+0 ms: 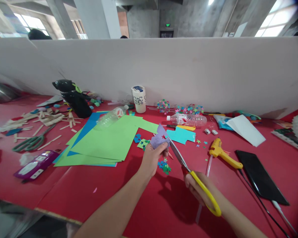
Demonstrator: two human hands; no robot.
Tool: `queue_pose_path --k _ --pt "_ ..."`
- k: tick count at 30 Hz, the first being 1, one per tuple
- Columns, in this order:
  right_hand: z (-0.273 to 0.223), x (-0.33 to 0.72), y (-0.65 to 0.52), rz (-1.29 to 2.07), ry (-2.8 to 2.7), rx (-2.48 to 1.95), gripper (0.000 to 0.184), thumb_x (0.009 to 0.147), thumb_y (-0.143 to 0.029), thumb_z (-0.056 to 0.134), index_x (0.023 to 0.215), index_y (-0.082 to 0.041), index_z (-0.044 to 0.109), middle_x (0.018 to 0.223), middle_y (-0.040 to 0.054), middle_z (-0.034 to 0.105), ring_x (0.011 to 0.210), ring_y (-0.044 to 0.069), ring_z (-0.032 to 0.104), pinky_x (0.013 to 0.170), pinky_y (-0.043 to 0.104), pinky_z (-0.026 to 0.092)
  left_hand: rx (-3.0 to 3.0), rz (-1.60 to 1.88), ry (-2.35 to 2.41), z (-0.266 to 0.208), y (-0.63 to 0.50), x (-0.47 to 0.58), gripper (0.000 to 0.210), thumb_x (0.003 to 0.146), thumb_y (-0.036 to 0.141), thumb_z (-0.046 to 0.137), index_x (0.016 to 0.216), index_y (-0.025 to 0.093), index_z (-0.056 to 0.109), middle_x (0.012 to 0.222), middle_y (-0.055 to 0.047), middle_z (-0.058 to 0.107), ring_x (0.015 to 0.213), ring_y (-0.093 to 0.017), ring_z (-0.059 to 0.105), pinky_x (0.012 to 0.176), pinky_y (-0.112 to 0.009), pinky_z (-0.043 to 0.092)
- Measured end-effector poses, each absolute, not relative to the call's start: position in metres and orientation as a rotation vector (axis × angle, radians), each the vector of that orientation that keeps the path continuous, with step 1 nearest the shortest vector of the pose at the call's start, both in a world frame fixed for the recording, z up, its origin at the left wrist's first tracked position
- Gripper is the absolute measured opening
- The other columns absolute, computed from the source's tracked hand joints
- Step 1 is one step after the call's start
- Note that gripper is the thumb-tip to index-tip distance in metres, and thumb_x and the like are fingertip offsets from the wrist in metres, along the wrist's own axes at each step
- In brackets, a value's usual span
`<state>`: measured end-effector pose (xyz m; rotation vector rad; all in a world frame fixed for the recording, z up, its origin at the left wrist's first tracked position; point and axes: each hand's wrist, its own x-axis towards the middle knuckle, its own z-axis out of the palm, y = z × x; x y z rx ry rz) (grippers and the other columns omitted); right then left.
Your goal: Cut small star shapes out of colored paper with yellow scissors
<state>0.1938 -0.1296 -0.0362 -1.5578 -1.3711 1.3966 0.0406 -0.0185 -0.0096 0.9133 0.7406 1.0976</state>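
Observation:
My left hand (152, 158) pinches a small piece of purple paper (159, 138) between thumb and fingers, above the red table. In my right hand (197, 186) are scissors with yellow handles (206, 195), their blades (177, 152) pointing up and left to the paper's right edge. Whether the blades touch the paper, I cannot tell. Below the left hand lie blue and green star cut-outs (165, 167). Cyan paper (181, 135) lies just behind the blades, and a red star (164, 137) shows at the purple paper.
Green and blue sheets (106, 142) spread to the left, a clear bottle (111, 116) on them. A yellow glue gun (223, 153) and black phone (262, 177) with cables lie right. A white cup (139, 99) and another bottle (188, 119) are near the white partition (149, 66).

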Motion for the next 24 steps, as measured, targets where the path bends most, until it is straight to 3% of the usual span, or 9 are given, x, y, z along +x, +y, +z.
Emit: queue_pose_path --k 9,24 --pt "-0.0387 0.1857 -0.1302 1.426 -1.234 -1.633 0.055 0.071 -0.073 0.033 0.063 -0.019 0.037 0.047 -0.0097 0.028 0.038 0.004 0.023 0.036 0.017 0.017 0.844 1.082 0.753 -0.0101 -0.0215 0.0435 0.014 0.067 0.026 0.065 0.069 0.013 0.060 0.058 0.001 0.058 0.048 -0.008 0.051 0.049 -0.022 0.039" --pt "-0.0357 0.1872 -0.1280 1.356 -1.321 -1.687 0.050 0.075 -0.069 0.034 0.062 -0.020 0.037 0.046 -0.0091 0.028 0.038 0.006 0.026 0.037 0.018 0.020 0.842 1.086 0.757 -0.0083 -0.0205 0.0435 0.014 0.064 0.026 0.066 0.067 0.014 0.059 0.057 0.001 0.058 0.048 -0.008 0.050 0.048 -0.021 0.038"
